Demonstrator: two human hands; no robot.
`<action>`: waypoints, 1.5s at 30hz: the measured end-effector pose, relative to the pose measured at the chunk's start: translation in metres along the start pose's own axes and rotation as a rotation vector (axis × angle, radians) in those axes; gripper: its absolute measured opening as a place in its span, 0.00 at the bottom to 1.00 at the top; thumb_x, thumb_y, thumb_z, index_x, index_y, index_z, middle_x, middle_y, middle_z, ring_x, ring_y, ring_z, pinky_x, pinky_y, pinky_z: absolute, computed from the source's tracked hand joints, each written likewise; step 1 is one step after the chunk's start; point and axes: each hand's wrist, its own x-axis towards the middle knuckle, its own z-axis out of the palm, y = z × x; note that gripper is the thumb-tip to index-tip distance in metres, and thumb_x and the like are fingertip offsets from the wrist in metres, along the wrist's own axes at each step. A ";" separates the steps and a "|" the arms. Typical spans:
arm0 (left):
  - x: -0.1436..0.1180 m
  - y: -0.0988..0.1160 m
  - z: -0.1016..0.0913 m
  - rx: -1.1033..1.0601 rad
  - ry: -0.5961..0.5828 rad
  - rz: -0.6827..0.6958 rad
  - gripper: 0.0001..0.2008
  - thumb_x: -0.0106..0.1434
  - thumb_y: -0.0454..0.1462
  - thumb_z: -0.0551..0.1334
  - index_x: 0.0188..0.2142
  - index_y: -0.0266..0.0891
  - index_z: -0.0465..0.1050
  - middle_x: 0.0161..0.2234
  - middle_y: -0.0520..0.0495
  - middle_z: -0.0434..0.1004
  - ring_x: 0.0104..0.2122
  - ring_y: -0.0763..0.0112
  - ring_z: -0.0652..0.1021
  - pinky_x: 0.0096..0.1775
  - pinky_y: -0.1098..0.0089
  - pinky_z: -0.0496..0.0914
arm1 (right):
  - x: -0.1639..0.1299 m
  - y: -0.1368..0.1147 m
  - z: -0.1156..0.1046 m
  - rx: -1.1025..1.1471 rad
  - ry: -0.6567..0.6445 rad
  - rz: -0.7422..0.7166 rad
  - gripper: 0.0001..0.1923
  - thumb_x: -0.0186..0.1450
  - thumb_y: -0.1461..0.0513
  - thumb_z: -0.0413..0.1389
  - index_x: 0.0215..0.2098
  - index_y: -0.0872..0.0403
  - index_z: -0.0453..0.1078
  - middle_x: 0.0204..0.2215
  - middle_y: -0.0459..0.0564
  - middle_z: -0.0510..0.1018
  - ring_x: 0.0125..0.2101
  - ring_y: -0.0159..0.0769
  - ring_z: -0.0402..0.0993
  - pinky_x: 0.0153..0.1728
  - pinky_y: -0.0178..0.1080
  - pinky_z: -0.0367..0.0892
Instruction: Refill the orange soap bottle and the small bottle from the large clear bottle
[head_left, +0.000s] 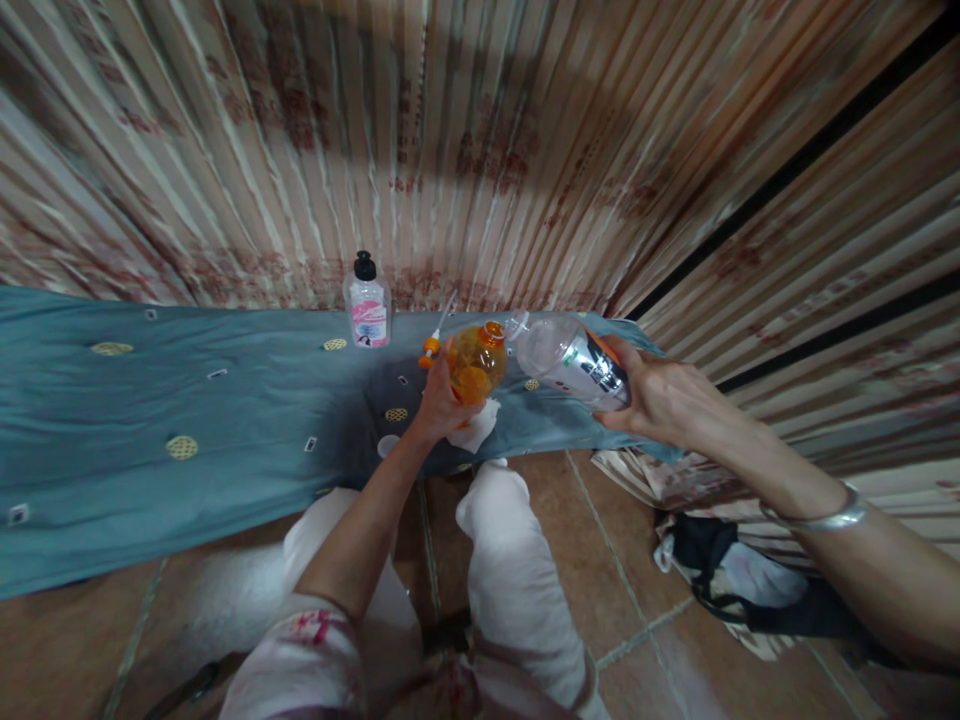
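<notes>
A striped, patterned curtain hangs behind a low surface covered with a teal cloth [150, 420], and brown floor tiles run below it. The person sits facing the cloth, knees in white trousers showing at the bottom of the view.

The left hand [439, 400] is wrapped around an orange bottle [476, 365], fingers curled about its lower body, holding it just above the cloth with its open neck tipped toward the right. A white tissue [476, 425] lies under that hand, touching the cloth. An orange cap with a thin tube [435, 340] rests just beside the hand, on its far side.

The right hand [652, 395] grips a clear bottle [570, 355] with a dark label, fingers closed around its base. This bottle lies almost level, its mouth meeting the mouth of the orange one. A silver bangle [825, 518] sits on the right wrist.

A pump bottle [367, 305] with a pink label stands upright near the curtain, well apart from both hands.
</notes>
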 end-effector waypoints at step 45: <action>0.000 -0.003 -0.002 -0.017 -0.040 -0.008 0.65 0.52 0.41 0.81 0.81 0.39 0.47 0.75 0.24 0.67 0.74 0.35 0.72 0.76 0.36 0.63 | 0.000 -0.001 0.001 -0.013 0.004 0.007 0.48 0.67 0.47 0.60 0.77 0.63 0.57 0.41 0.60 0.88 0.36 0.54 0.85 0.33 0.42 0.63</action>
